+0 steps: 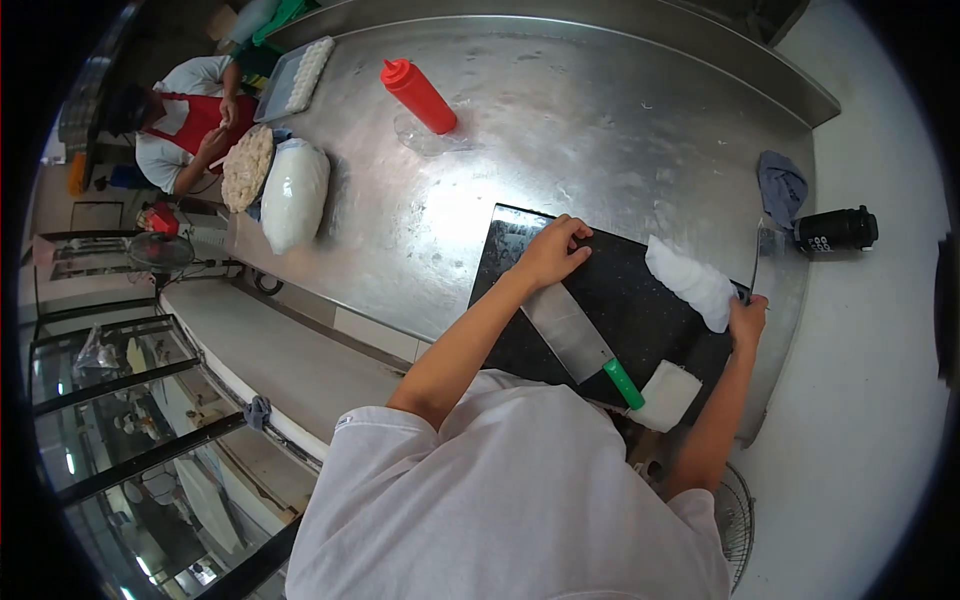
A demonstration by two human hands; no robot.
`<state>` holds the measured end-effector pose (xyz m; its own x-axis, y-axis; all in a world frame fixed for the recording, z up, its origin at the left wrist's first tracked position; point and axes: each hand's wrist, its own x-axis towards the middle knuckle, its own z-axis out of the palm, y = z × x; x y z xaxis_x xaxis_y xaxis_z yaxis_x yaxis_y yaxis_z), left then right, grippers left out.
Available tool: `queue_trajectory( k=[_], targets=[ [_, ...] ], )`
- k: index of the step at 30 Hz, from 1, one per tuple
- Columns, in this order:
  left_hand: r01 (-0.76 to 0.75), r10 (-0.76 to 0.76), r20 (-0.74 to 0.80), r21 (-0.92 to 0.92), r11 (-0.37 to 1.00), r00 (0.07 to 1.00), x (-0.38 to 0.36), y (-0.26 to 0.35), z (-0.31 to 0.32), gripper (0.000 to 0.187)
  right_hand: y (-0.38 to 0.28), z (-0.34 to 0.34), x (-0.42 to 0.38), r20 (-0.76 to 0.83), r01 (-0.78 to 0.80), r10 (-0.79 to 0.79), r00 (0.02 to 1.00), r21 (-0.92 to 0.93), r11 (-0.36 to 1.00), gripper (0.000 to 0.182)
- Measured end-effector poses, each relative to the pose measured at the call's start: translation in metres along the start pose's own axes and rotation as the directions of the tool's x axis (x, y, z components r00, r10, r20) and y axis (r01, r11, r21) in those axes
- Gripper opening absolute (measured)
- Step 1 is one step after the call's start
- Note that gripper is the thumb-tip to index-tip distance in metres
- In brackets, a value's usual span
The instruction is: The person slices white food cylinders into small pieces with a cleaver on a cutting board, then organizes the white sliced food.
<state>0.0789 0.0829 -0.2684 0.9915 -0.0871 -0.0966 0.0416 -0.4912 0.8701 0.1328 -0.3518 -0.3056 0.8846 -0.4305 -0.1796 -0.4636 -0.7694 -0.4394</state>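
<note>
My left hand (555, 252) rests near the top edge of a black board (630, 285), its fingers curled; whether something small is in them is hidden. Beside its wrist lies a cleaver (572, 335) with a green handle (623, 384), flat on the board. At the board's right edge, my right hand (747, 322) has its fingers bent round the handle end of a thin upright-looking metal tool (756, 262). A folded white cloth (690, 282) lies just left of that hand. Near the cleaver's handle sits a square white cloth (667, 396).
A red squeeze bottle (420, 97), a filled white bag (296, 195) and a tray (280, 85) with white pieces stand on the metal table (560, 110). A grey cloth (782, 187) and black container (837, 230) are at right. A co-worker (190, 125) works at upper left.
</note>
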Motion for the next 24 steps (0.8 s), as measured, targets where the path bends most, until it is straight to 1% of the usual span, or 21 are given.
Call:
queue_trajectory(
  k=[3,6,9,12,15,17,18,19,20,21,22,23,24],
  targets=[
    [0.014,-0.014,-0.002,-0.013,1.000,1.000,-0.007,-0.003,0.000,0.030,0.013,0.012,0.004,0.006,-0.035,0.035,0.999,-0.026,0.999,0.057],
    [0.049,-0.048,0.028,-0.009,0.999,0.998,-0.009,-0.003,-0.002,0.032,0.028,0.022,0.017,0.103,-0.098,0.092,0.990,0.054,0.994,0.049],
    [0.031,-0.035,0.094,0.046,0.998,0.995,-0.013,-0.002,-0.006,0.032,0.027,0.024,0.015,0.142,-0.082,0.055,0.988,0.188,0.979,0.044],
    [0.036,-0.046,0.112,0.092,0.995,0.993,-0.016,-0.001,-0.009,0.033,0.025,0.031,0.018,0.126,-0.038,0.022,0.992,0.126,0.991,0.042],
    [-0.002,-0.008,0.108,0.091,0.996,0.994,-0.019,-0.003,-0.012,0.033,0.028,0.042,0.020,-0.016,0.081,-0.082,0.997,-0.036,0.996,0.043],
    [-0.008,-0.001,0.091,0.092,0.996,0.996,-0.021,-0.011,-0.013,0.033,0.012,0.031,0.000,-0.119,0.170,-0.174,0.978,-0.041,0.985,0.049],
    [-0.022,0.014,0.100,0.084,0.996,0.995,-0.020,-0.014,-0.011,0.033,0.035,0.044,0.012,-0.147,0.254,-0.283,0.948,-0.186,0.949,0.053],
    [-0.031,0.025,0.099,0.057,0.998,0.995,-0.022,-0.015,-0.011,0.034,0.041,0.047,0.016,-0.153,0.167,-0.173,0.973,-0.046,0.985,0.052],
    [-0.039,0.036,0.099,0.029,0.999,0.994,-0.024,-0.018,-0.013,0.035,0.034,0.038,0.010,-0.122,0.071,-0.067,0.990,0.028,0.997,0.049],
    [-0.025,0.021,0.107,0.036,0.999,0.994,-0.024,-0.018,-0.015,0.035,0.031,0.034,0.008,-0.125,0.047,-0.036,0.991,0.084,0.995,0.041],
    [-0.006,0.001,0.110,0.048,0.999,0.994,-0.026,-0.018,-0.017,0.035,0.037,0.040,0.009,-0.214,0.075,-0.052,0.975,0.100,0.992,0.035],
    [-0.010,0.003,0.122,0.064,0.998,0.993,-0.028,-0.015,-0.020,0.034,0.030,0.034,0.003,-0.249,0.061,-0.037,0.968,0.088,0.994,0.032],
    [-0.015,0.004,0.126,0.085,0.996,0.992,-0.029,-0.013,-0.023,0.034,0.036,0.035,0.008,-0.163,-0.019,0.048,0.985,0.176,0.984,0.030]
  ],
)
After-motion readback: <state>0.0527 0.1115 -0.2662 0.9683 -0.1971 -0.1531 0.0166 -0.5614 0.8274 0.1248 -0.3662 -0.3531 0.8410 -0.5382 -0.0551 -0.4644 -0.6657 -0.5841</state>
